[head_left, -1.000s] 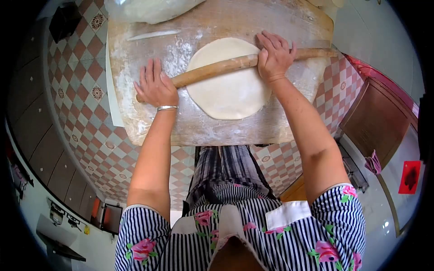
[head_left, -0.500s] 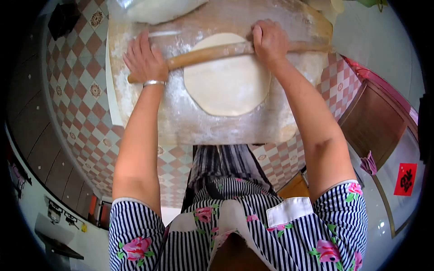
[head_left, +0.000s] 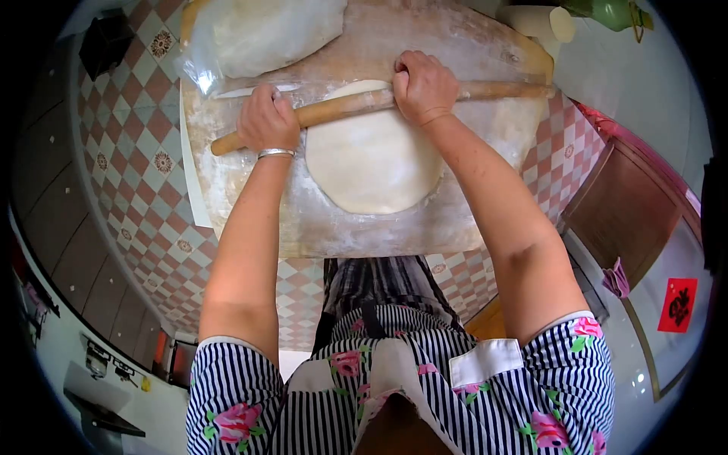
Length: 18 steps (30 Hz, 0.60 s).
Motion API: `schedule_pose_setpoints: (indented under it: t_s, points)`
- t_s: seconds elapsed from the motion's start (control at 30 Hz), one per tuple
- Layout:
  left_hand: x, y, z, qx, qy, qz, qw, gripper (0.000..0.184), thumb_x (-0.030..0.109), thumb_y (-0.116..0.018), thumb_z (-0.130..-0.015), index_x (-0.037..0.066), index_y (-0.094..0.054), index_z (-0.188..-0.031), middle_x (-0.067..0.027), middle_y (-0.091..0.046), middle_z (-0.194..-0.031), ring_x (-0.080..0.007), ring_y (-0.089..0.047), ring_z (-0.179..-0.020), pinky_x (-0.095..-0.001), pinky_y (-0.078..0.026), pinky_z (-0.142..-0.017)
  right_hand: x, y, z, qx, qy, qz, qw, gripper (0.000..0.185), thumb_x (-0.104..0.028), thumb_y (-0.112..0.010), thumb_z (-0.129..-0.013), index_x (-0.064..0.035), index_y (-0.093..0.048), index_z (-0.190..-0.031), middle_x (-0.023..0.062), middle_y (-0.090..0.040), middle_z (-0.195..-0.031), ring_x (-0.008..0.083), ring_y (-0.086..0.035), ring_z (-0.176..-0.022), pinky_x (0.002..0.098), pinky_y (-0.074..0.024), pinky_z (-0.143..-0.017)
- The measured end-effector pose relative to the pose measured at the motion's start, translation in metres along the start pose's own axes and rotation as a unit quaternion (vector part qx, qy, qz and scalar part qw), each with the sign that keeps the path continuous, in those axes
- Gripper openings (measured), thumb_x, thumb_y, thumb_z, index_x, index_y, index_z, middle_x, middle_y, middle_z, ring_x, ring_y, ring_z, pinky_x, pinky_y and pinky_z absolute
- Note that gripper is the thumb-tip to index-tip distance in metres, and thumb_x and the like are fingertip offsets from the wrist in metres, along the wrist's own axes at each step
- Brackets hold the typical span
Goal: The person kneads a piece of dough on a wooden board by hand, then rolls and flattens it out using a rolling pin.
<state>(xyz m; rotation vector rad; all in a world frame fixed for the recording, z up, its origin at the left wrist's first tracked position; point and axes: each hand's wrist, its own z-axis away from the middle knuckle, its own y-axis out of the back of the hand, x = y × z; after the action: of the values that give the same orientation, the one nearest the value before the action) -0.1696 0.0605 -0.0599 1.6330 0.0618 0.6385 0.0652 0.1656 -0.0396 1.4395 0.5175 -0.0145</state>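
Observation:
A long wooden rolling pin (head_left: 345,107) lies slantwise across the upper part of a round, flat sheet of dough (head_left: 375,163). My left hand (head_left: 267,119), with a silver bracelet at the wrist, curls its fingers round the pin left of the dough. Near the dough's upper right edge, my right hand (head_left: 425,87) is wrapped round the pin, which sticks out well beyond it to the right. Under the dough is a floury wooden board (head_left: 341,241).
A clear plastic bag with pale dough (head_left: 265,34) lies at the board's upper left. Beyond the upper right corner are a pale cylindrical object (head_left: 561,25) and a green object (head_left: 613,14). A dark box (head_left: 105,43) stands left, a brown panel (head_left: 626,205) right.
Both hands have moved inward along the pin, and their fingers have gone from spread to curled round it. More of the bag and the green object shows at the top.

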Motion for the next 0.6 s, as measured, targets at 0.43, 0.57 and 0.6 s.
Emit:
schedule_pose_setpoints:
  t_s: [0.43, 0.57, 0.6]
  points:
    - [0.013, 0.004, -0.008, 0.164, -0.033, 0.089, 0.982, 0.029, 0.022, -0.059, -0.085, 0.007, -0.06, -0.109, -0.0142, -0.062, -0.106, -0.0351, -0.059, -0.096, -0.0459, -0.047, -0.083, 0.012, -0.006, -0.049, -0.025, -0.035, 0.009, 0.999, 0.03, -0.026, -0.05, -0.09, -0.0039, -0.062, -0.106, 0.0247, -0.067, -0.095, 0.041, -0.065, -0.09, 0.0511, -0.0503, -0.082]
    - [0.043, -0.001, 0.087, 0.116, 0.117, 0.209, 0.964, 0.043, 0.02, -0.067, -0.083, 0.002, -0.055, -0.12, -0.017, -0.056, -0.118, -0.0353, -0.055, -0.105, -0.0427, -0.045, -0.092, 0.011, -0.005, -0.048, 0.041, -0.003, -0.045, 0.998, 0.028, -0.027, -0.046, -0.093, -0.0022, -0.06, -0.097, 0.0252, -0.067, -0.09, 0.0431, -0.064, -0.086, 0.0525, -0.05, -0.08]
    - [0.054, 0.001, 0.099, 0.07, 0.212, 0.259, 0.94, 0.044, 0.02, -0.068, -0.082, 0.003, -0.055, -0.12, -0.0169, -0.058, -0.116, -0.0353, -0.055, -0.104, -0.0424, -0.045, -0.092, 0.006, 0.006, -0.046, 0.037, -0.009, -0.063, 0.997, 0.029, -0.027, -0.046, -0.094, -0.0024, -0.06, -0.097, 0.025, -0.067, -0.094, 0.0421, -0.064, -0.09, 0.0518, -0.0494, -0.083]
